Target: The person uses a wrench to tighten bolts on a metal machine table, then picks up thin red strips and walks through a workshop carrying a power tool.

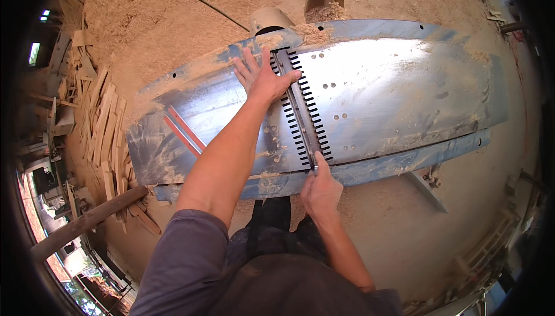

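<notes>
A metal jointer table (399,96) lies in front of me, with a dark cutterhead (302,111) set across it between two toothed, slotted edges. My left hand (265,80) is spread at the cutterhead's far end. Its thumb touches the cutterhead and its fingers reach over the left side. At the near end, my right hand (321,192) is closed, its index finger stretched along the cutterhead. A bit of shiny metal shows by its fingertips, too small to name. Two thin, straight red-and-silver strips (184,130) rest on the left table, partly behind my left forearm.
Wood shavings (162,21) cover the floor beyond the machine. Wood offcuts (104,125) are heaped at the left, near a round wooden pole (87,223). A blue fence-like rail (404,154) runs along the near edge. A metal bracket (426,192) juts out below it.
</notes>
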{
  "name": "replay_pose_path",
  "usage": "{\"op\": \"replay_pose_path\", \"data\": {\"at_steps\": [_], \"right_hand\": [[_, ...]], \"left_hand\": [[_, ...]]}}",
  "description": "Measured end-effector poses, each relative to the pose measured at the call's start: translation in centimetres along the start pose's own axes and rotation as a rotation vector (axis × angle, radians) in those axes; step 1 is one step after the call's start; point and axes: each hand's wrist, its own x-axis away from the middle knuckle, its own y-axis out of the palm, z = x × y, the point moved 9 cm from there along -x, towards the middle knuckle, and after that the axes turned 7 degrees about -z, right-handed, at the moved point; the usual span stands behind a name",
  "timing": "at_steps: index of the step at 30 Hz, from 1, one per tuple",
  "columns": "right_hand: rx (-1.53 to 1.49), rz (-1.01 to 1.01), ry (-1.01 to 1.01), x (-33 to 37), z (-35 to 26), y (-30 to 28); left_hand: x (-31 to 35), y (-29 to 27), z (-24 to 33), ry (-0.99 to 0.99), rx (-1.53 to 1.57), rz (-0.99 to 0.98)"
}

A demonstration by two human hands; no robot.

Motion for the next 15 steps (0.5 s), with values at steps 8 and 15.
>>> {"op": "replay_pose_path", "data": {"at_steps": [8, 15], "right_hand": [[-0.042, 0.036, -0.05, -0.3, 0.4, -0.7], [0.013, 0.055, -0.169, -0.9, -0.7, -0.7]], "left_hand": [[-1.0, 0.1, -0.4, -0.042, 0.053, -0.034], [-1.4, 0.1, -0.7, -0.022, 0.065, -0.065]]}}
